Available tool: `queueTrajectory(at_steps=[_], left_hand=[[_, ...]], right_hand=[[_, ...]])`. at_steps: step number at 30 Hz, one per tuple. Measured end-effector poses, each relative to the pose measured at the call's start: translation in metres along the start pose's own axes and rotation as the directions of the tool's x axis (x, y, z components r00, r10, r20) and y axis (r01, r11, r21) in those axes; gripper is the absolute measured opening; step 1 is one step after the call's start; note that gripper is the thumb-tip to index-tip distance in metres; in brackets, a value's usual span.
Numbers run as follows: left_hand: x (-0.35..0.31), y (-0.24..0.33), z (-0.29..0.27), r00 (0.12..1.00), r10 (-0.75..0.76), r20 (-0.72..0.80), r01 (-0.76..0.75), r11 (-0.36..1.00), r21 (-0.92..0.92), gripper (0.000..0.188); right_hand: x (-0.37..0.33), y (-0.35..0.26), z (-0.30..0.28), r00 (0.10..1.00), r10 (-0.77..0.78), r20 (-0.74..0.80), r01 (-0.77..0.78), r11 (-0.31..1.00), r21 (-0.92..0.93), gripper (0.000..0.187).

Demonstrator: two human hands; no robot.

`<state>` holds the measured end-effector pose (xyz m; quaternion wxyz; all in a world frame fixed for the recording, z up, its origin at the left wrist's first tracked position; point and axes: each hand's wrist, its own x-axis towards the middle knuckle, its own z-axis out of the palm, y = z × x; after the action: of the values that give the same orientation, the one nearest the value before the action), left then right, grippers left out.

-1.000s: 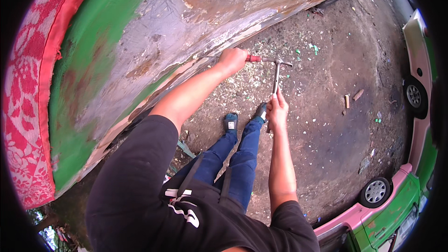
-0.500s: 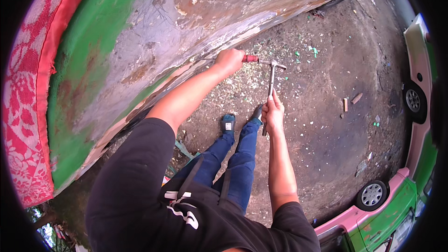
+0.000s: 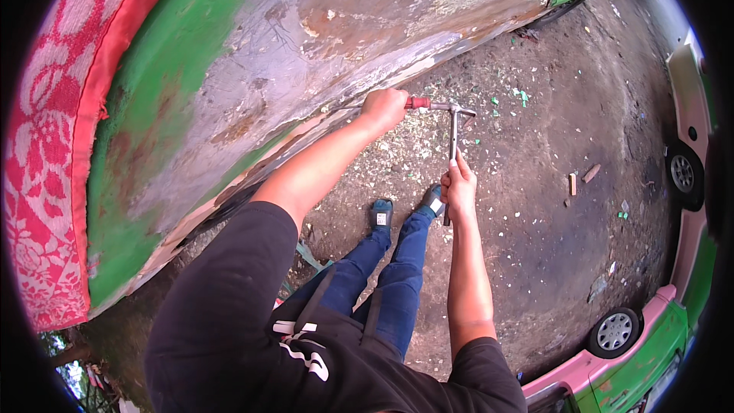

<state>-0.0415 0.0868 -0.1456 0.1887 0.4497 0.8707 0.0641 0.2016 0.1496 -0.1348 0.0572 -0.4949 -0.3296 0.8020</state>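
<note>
My left hand (image 3: pixel 384 109) is closed round the red handle of a screwdriver-like tool (image 3: pixel 417 102), whose thin metal shaft points left to the lower part of a car body panel (image 3: pixel 283 53). In my right hand (image 3: pixel 459 190) is a hammer (image 3: pixel 454 138), gripped by its dark metal handle. The hammer's head is at the butt end of the red-handled tool and looks to touch it. Worn green paint, bare grey metal and rusty, flaking patches cover the panel. Whether the tool's tip is a blade or a point is too small to tell.
A red and pink patterned cloth (image 3: pixel 53 206) drapes over the panel at the left. Paint flakes (image 3: pixel 390 141) litter the dirt ground. Wood bits (image 3: pixel 572 183) lie to the right. Along the right edge stands a green and pink car (image 3: pixel 642 352). My feet (image 3: pixel 381 214) are below the hands.
The whole view has shifted slightly, so panel, hands and ground sit a little lower and further right. Both hands keep their grips, with the hammer head still at the tool's butt end.
</note>
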Motion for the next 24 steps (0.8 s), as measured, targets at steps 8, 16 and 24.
queueTrajectory(at_steps=[8,16,24], left_hand=[[0.006,-0.002,0.004,1.0,-0.001,-0.026,0.001,1.0,0.021,0.009],[0.004,-0.007,0.005,1.0,-0.026,0.015,0.026,0.999,0.03,0.009],[-0.001,-0.007,-0.002,1.0,-0.005,0.007,0.004,0.997,0.077,0.009]], right_hand=[[0.007,-0.007,-0.009,0.994,-0.108,-0.031,0.104,0.989,-0.101,0.04],[0.019,-0.02,-0.012,0.999,-0.049,-0.021,0.047,0.994,-0.096,0.042],[0.014,-0.022,-0.008,0.997,-0.054,-0.047,0.053,0.998,-0.035,0.039]])
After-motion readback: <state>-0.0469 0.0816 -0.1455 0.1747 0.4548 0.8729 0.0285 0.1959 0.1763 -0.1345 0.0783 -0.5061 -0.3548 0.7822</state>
